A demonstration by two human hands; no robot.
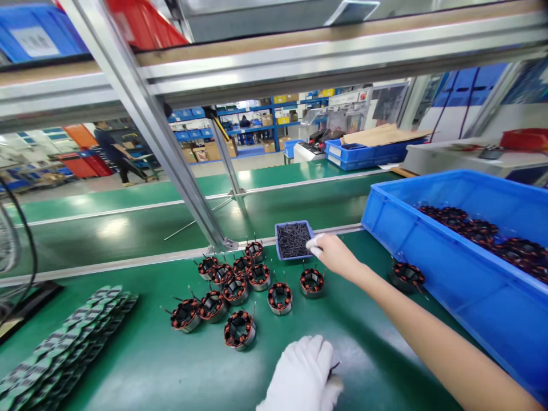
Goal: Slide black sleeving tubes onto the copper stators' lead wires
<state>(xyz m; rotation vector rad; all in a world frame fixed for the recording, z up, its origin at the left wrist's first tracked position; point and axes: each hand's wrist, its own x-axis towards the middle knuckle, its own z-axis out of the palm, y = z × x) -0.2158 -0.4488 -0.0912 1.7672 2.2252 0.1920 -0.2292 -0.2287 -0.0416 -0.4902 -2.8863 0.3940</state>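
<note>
My right hand reaches forward to a small blue tray filled with thin black pieces. White-covered fingertips pinch at the tray's right edge; what they hold is too small to make out. My left hand, in a white glove, is closed low in the view on a small dark piece that sticks out to the right. Several copper-wound stator coils lie on the green mat between the two hands.
A large blue bin with more coils stands at the right, one coil beside it. Stacked green circuit boards lie at the left. An aluminium frame post rises behind the coils. A person walks far back left.
</note>
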